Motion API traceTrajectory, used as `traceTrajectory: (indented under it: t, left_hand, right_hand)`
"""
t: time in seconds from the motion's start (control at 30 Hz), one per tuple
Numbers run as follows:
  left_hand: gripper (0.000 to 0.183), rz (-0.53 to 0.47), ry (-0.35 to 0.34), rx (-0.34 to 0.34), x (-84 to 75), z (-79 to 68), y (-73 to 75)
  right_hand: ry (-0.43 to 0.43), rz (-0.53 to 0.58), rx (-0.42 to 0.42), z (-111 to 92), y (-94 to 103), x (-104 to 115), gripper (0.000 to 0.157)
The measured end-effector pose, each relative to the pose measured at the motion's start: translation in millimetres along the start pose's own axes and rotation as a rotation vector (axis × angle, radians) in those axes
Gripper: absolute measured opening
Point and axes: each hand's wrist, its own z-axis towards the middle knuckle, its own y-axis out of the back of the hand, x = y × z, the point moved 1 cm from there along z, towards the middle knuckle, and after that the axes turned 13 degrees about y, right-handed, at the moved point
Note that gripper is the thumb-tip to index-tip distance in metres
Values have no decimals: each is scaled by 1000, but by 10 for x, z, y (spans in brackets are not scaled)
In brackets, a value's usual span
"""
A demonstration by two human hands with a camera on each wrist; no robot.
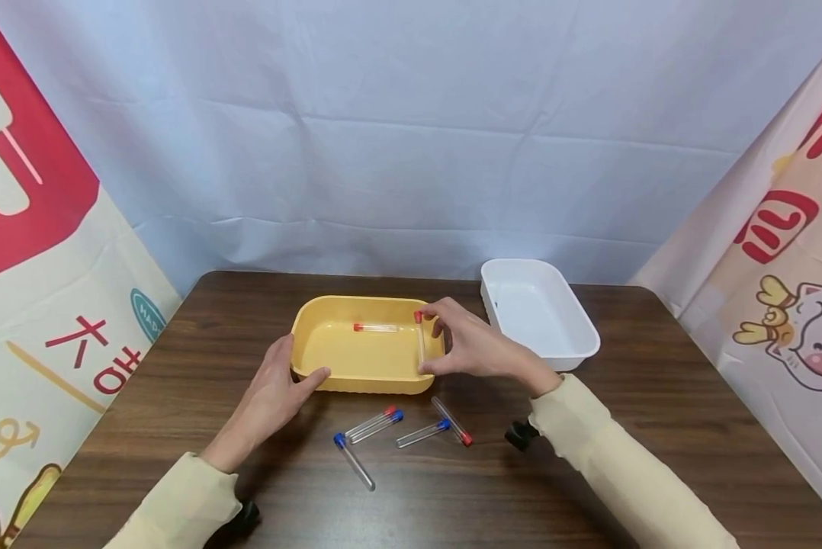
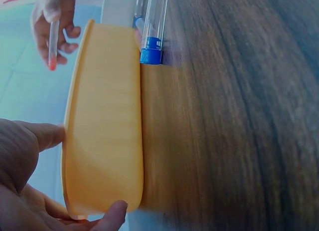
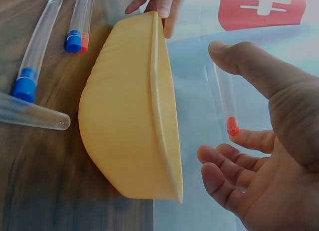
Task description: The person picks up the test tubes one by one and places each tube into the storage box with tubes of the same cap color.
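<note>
My left hand (image 1: 280,393) holds the left end of the yellow tray (image 1: 363,383), its thumb on the front rim and its fingers at the left side. Over the tray's right end, my right hand (image 1: 473,341) pinches a red-capped test tube (image 1: 421,347) lengthwise. In the right wrist view the thumb is at the tube's rounded end and a finger at the red cap (image 3: 233,126). Another red-capped test tube (image 1: 378,329) lies inside the tray towards the back.
In front of the tray, several test tubes lie loose on the dark wooden table (image 1: 294,496), among them a blue-capped tube (image 1: 358,463) and a red-capped tube (image 1: 451,419). A white tray (image 1: 582,316) stands at the back right, beyond my right wrist.
</note>
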Motion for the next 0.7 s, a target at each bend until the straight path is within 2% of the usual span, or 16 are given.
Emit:
traceTrajectory:
  t: [0.37,0.7]
  left_hand:
    - [93,30,10,11,6,-2,17]
    - [91,34,-6,-5,8,3,4]
  right_hand:
    - [-34,45,43,272,-90,-55,79]
    - [-78,93,63,461,-238,-149,82]
